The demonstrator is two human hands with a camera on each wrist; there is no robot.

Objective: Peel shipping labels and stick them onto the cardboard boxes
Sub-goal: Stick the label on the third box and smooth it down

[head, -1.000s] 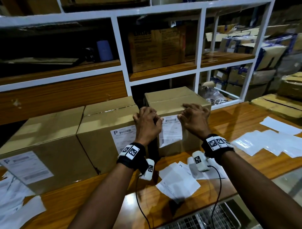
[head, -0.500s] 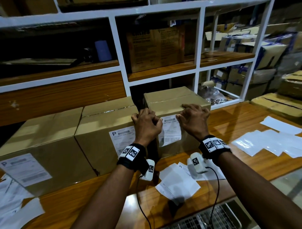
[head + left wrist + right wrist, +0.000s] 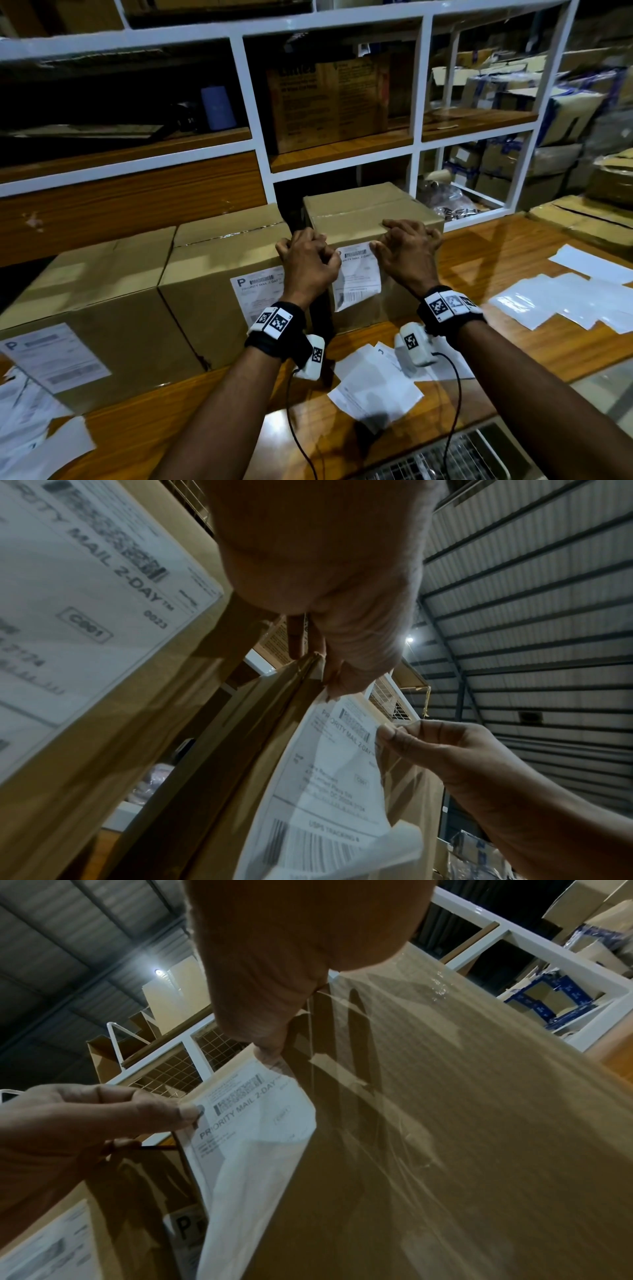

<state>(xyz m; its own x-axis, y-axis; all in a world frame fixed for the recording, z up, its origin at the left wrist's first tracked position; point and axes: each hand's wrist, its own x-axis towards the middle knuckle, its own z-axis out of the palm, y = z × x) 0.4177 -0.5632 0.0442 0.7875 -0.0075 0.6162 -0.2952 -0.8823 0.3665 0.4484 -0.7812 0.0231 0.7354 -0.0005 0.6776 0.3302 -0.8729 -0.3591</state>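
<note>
Right now my left hand (image 3: 310, 262) and right hand (image 3: 407, 255) each pinch a top corner of the label (image 3: 358, 274) against the box (image 3: 370, 212); its loose bottom could crease if I press unevenly.

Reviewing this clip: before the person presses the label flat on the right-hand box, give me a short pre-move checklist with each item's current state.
1. Left hand pinches the label at its top left corner: ok.
2. Right hand pinches the top right corner: ok.
3. Label faces print outward, barcode on top: ok.
4. Label lies flat on the right-hand box: not ok; its lower part bows away from the cardboard.
5. Label sits square to the box edges: cannot tell.
6. Middle box already carries its label: ok.
</note>
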